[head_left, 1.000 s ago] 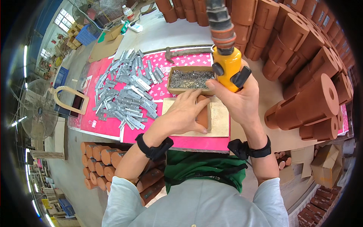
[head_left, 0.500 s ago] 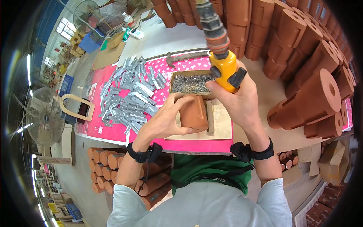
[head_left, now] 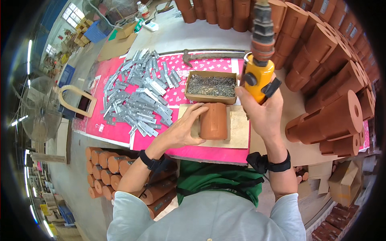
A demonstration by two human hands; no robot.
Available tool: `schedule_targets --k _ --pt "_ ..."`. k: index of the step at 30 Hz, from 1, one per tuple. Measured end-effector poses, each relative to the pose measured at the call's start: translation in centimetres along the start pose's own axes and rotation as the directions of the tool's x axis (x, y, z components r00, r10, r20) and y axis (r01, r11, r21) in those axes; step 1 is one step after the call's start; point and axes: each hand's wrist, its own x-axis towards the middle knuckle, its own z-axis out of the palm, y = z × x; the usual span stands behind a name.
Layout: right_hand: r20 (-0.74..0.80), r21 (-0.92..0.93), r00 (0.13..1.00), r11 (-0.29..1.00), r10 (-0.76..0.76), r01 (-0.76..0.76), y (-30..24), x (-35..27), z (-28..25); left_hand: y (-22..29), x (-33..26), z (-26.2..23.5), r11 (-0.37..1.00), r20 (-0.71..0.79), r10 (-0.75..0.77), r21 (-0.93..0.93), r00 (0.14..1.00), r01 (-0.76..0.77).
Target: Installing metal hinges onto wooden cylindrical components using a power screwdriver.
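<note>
My left hand (head_left: pixel 181 130) wraps round the left side of a reddish-brown cylinder (head_left: pixel 214 122), fingers on its far edge and thumb near its close edge. The cylinder lies on its side on a pale wooden board (head_left: pixel 239 130). My right hand (head_left: pixel 263 110) grips a yellow power tool (head_left: pixel 257 74) with black side parts, held up to the right of the board; a ribbed black and orange piece (head_left: pixel 263 34) rises from its top. Just beyond the cylinder sits a cardboard box of small screws or nails (head_left: pixel 211 85). Grey metal hinge-like strips (head_left: pixel 140 94) are heaped at the left.
A hammer (head_left: pixel 213 55) lies behind the screw box. Brown cylinders (head_left: pixel 327 120) stand stacked at the right and back. More cylinders (head_left: pixel 108 166) are piled below the table's left side. A wooden-framed piece (head_left: pixel 76 100) sits at the pink table's left edge.
The cylinder has been turned by my left hand and now lies straighter on the board. My right hand has moved slightly right and nearer with the yellow power tool.
</note>
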Motion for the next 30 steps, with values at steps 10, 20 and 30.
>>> schedule_targets --k 10,20,30 --pt "0.013 -0.003 1.000 1.000 -0.028 0.028 0.9 0.1 1.3 0.4 0.0 -0.4 0.999 0.010 -0.023 -0.026 1.000 0.024" --pt "0.041 0.064 0.999 0.998 -0.015 0.012 0.8 -0.5 1.2 -0.3 -0.3 -2.0 0.995 0.037 -0.097 -0.022 0.995 0.098" --pt "0.024 0.083 1.000 0.996 0.017 -0.019 0.3 -0.3 1.0 -4.7 -3.5 -5.4 0.761 -0.029 -0.221 0.620 0.975 0.191"
